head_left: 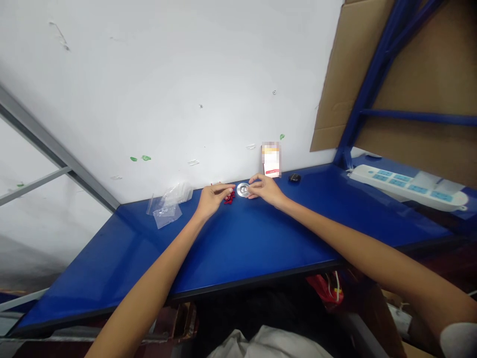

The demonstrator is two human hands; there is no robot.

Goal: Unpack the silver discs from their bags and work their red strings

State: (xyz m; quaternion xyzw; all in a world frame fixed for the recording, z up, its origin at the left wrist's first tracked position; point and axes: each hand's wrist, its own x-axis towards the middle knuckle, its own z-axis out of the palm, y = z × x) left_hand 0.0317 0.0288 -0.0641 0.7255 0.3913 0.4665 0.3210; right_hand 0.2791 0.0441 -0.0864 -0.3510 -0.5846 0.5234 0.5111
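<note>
Near the back edge of the blue table (pixel 238 248), my left hand (pixel 213 199) is closed in a pinch at a small heap of red pieces (pixel 229 198). What lies between its fingertips is too small to make out. My right hand (pixel 264 190) grips the right rim of a small round silver metal dish (pixel 243 189) with thumb and fingers. The dish sits just right of the red pieces, between my two hands.
Clear plastic bags (pixel 169 204) lie to the left. A phone-like upright rectangle (pixel 271 160) leans on the white wall (pixel 186 89), beside a small black object (pixel 294 177). A white power strip (pixel 408 186) lies at the right, near a blue metal frame (pixel 367 84).
</note>
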